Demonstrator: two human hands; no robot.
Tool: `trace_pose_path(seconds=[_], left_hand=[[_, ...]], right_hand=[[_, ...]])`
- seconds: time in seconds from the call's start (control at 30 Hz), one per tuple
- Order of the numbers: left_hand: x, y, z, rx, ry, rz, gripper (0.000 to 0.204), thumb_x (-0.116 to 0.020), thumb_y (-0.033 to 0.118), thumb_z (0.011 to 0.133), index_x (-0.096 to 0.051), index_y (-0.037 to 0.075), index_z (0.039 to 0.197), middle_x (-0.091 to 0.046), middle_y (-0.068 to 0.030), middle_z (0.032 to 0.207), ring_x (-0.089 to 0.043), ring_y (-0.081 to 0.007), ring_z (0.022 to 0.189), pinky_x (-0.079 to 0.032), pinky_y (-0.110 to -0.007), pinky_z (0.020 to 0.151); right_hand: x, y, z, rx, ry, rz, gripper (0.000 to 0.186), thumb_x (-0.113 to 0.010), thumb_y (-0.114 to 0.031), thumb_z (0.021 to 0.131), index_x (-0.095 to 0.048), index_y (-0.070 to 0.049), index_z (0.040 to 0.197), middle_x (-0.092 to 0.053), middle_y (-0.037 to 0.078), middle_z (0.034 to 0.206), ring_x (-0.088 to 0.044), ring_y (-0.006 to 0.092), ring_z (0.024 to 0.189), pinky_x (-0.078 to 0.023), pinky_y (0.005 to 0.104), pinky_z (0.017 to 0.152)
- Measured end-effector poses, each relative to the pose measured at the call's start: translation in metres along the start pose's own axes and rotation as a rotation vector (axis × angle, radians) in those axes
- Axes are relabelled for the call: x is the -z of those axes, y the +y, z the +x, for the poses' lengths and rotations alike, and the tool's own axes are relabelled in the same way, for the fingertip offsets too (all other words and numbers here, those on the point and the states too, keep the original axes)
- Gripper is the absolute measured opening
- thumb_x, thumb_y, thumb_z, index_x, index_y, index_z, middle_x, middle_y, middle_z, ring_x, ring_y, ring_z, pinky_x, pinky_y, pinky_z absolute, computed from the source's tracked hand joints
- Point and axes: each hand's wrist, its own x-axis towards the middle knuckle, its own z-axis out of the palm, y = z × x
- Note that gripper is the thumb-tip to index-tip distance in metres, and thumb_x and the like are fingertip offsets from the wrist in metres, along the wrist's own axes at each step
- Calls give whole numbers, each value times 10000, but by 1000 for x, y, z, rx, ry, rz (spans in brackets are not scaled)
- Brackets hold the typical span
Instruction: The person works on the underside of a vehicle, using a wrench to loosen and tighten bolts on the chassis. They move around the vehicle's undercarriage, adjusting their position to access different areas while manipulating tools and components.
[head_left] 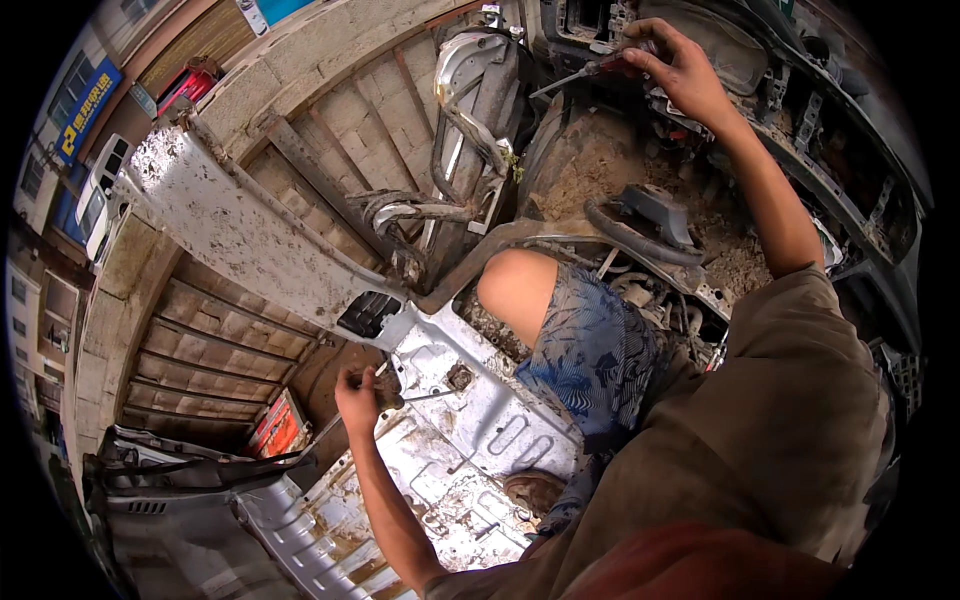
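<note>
Up top the right hand (672,72) clasps the screwdriver (590,70) by its handle, tip jutting leftward, and I can't tell if the curled left hand (358,402) holds anything.

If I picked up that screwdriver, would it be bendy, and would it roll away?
The screwdriver would probably feel stiff, since its thin shaft looks straight and metallic. It seems fairly light: the right hand holds it up by itself. It might roll if set down, as the shaft looks round, but the hand hides part of it.
</note>
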Motion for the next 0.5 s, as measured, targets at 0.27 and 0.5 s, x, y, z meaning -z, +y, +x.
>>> trace_pose_path(seconds=[0.27, 0.5], left_hand=[[0, -21, 29, -47, -32, -46, 198, -679, 161, 930, -630, 6, 1042, -666, -62, 787, -597, -118, 618, -478, -279, 553], [-6, 16, 23, 72, -89, -112, 219, -672, 196, 946, -614, 22, 1067, -664, -66, 779, -598, -125, 560, -482, -275, 478]], right_hand=[[125, 16, 3, 33, 199, -585, 122, -634, -79, 878, -604, 3, 963, -680, 205, 856, -672, 376, 828, -530, 428, 755], [183, 32, 13, -218, -105, -833, 123, -626, -120, 865, -666, -37, 946, -674, 191, 876, -653, 378, 884, -519, 458, 778]])
